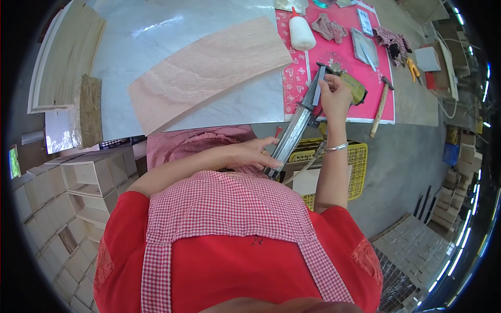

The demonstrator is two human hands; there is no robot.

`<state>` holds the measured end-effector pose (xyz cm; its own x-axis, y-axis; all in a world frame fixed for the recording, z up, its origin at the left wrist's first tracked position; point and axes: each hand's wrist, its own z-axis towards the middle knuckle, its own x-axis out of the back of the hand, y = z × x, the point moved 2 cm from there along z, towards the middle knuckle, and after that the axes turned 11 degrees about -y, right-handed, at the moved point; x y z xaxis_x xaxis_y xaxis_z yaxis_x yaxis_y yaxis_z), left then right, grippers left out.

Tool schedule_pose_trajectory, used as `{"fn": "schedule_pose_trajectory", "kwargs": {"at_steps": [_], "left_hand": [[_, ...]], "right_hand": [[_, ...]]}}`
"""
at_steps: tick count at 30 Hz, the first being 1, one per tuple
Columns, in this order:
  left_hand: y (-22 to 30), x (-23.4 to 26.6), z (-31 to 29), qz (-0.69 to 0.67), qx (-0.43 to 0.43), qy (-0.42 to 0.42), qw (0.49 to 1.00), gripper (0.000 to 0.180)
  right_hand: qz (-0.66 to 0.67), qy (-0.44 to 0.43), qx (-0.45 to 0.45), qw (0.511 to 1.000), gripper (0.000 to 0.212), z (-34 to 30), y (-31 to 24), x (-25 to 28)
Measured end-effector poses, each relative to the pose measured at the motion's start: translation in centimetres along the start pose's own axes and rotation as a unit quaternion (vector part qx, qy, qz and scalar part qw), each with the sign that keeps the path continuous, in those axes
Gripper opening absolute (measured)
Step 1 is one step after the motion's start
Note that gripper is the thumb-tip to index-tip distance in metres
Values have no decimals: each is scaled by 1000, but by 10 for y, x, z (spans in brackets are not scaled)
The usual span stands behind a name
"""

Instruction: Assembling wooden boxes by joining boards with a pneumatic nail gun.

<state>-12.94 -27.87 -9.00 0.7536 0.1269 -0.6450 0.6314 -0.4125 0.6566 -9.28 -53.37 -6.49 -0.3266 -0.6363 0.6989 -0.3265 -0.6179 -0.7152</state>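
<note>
An air staple gun (355, 86) with an olive-green body lies at the table's front edge, its long metal magazine (293, 133) slanting down toward me past the edge. My left hand (250, 153) is closed about the magazine's near end, thumb on one side and fingers on the other. At the gun's far end, the thumb and fingers of my right hand (335, 96) pinch a thin silvery strip (317, 95) against the magazine. Part of the gun is hidden behind my right hand. A curved thin wood panel (209, 70) lies left of the gun.
A white glue bottle (301, 34), a rag (330, 28), a shallow tray (364, 48) and a hammer (382, 107) lie on the pink cover. Orange-handled pliers (414, 69) are farther right. Below the table stands a yellow crate (357, 169). Wooden boxes (83, 180) are stacked at left.
</note>
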Motion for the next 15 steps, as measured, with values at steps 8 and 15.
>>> {"fn": "schedule_pose_trajectory", "kwargs": {"at_steps": [8,15], "left_hand": [[-1,5,1,-5,-5,-11,1000,87],[-4,8,2,-14,3,-26,1000,91]], "right_hand": [[-18,33,-21,999,23,-4,1,-10],[-24,47,-15,998,21,-6,-5,-12]]}}
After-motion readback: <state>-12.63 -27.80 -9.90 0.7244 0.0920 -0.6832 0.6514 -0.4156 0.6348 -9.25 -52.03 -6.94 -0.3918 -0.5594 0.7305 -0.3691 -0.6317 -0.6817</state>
